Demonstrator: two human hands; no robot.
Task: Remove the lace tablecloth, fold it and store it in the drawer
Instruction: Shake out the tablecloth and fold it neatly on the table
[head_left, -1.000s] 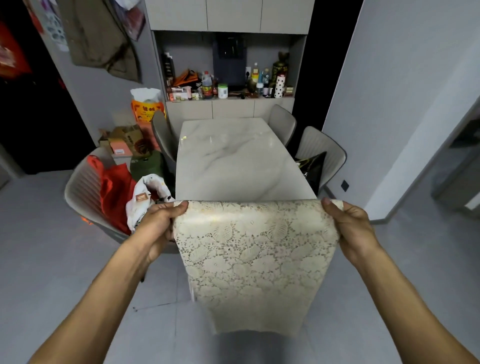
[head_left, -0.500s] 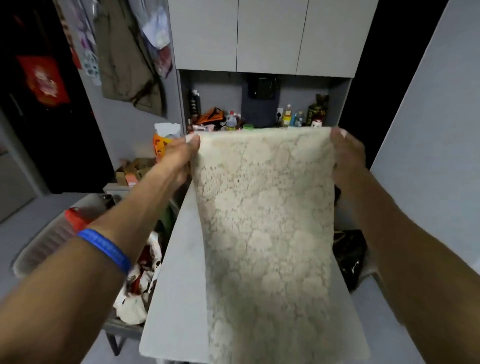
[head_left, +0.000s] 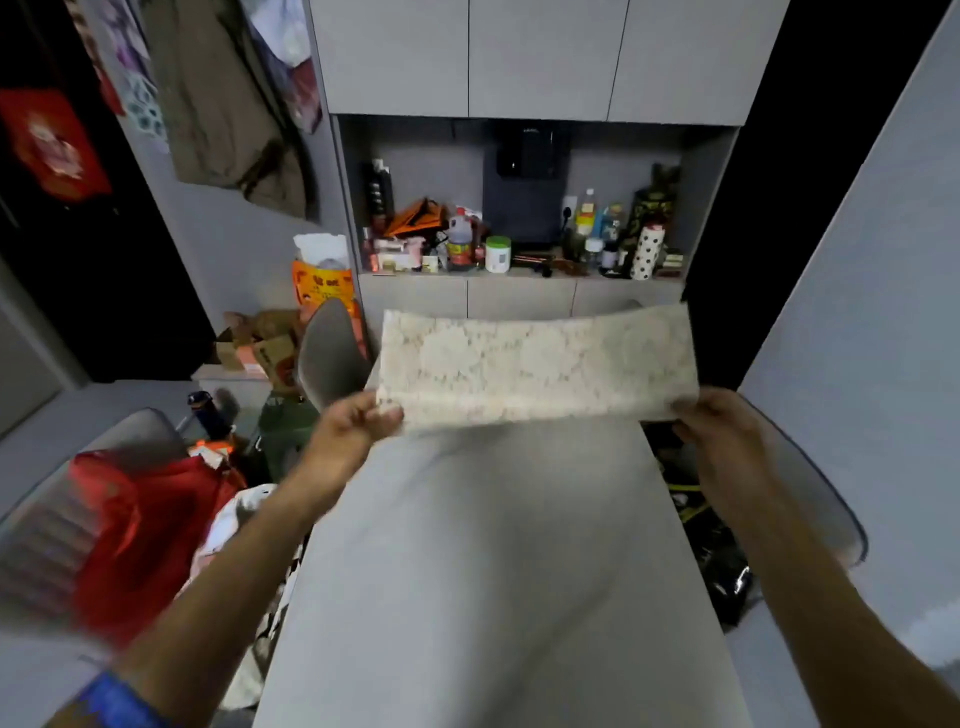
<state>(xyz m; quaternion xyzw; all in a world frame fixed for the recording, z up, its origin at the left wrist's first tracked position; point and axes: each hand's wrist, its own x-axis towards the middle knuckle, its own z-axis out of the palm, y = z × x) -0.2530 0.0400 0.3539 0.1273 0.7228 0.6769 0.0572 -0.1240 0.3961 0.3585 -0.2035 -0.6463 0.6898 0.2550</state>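
We stand at the near end of the marble table (head_left: 498, 571), whose bare top runs away from us toward the sideboard niche (head_left: 519, 260) crowded with bottles and jars. The table's left edge is hemmed in by a grey chair (head_left: 332, 353) at its far corner and a nearer chair piled with a red bag (head_left: 140, 525); along its right edge we see another chair (head_left: 821, 499) and a dark bag (head_left: 711, 551) wedged between it and the table. The tabletop itself is the free ground for our arms.

We hold the lace tablecloth (head_left: 535, 364) over the far half of the table, lifted clear of the surface and casting a soft shadow beneath. It forms a wide, shallow band, its long axis running left to right across the table's width, spanning about from edge to edge. Its lower long edge sits toward us, thick and rounded like a fold, and the upper edge rises toward the sideboard. The picture is motion-blurred, so we cannot count the layers.

Our left hand (head_left: 353, 431) clamps the lower left corner, thumb on top and fingers curled beneath. Our right hand (head_left: 722, 431) grips the lower right corner from the side; its fingers are closed around the cloth, though blur hides their exact placement. A blue wristband (head_left: 119, 701) sits on our left forearm, at the near end of the table.
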